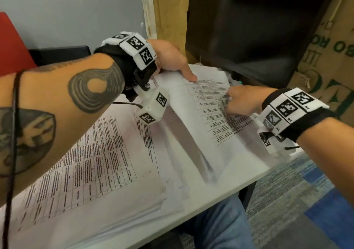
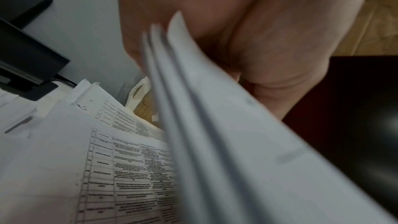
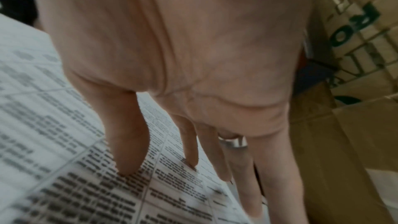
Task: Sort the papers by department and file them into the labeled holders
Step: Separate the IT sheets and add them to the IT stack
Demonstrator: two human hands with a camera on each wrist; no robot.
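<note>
My left hand (image 1: 172, 61) grips a bundle of printed sheets (image 1: 201, 114) at its far edge, thumb on top, and holds it lifted and tilted above the table. The left wrist view shows the bundle's fanned edges (image 2: 215, 125) running out of the hand (image 2: 237, 31). My right hand (image 1: 241, 99) lies on the printed face of that bundle with its fingers straight. In the right wrist view its fingertips (image 3: 129, 163) touch the table of text on the sheet (image 3: 64, 142). A thick stack of papers (image 1: 86, 162) lies flat at the left under my left forearm.
The white table (image 1: 229, 188) ends at the right, above blue carpet (image 1: 297, 191). A black tray-like object (image 1: 61, 55) and a red panel (image 1: 11, 42) stand at the back left. Behind the table are a black chair (image 1: 249, 38) and cardboard boxes (image 1: 329, 47).
</note>
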